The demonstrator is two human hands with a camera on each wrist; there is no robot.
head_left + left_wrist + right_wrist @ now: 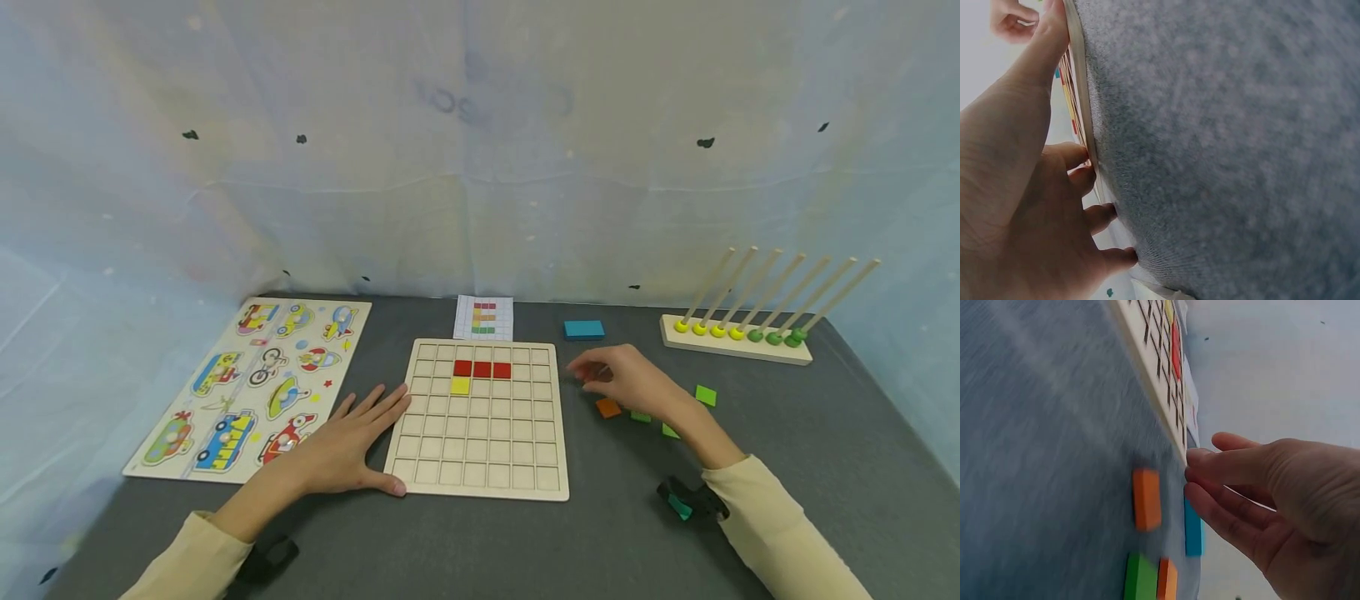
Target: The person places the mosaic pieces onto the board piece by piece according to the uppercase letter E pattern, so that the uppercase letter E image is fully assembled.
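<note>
A pale wooden grid board (480,429) lies on the dark table. Red tiles (482,369) sit in a row of its cells, with one yellow tile (460,386) under the row's left end. My left hand (341,446) rests against the board's left edge, fingers spread, thumb at the lower left corner. Just off the board's right side, my right hand (626,379) hovers with loosely bent fingers. Nothing shows between its fingertips in the right wrist view. Below it lie an orange tile (608,407) and several green tiles (706,395); the hand and forearm may hide others.
A blue block (583,330) lies behind the right hand. A printed pattern card (483,318) stands behind the board. Toward the back right is a peg stand (735,340) with beads and upright rods. A vehicle picture puzzle (251,387) lies to the left.
</note>
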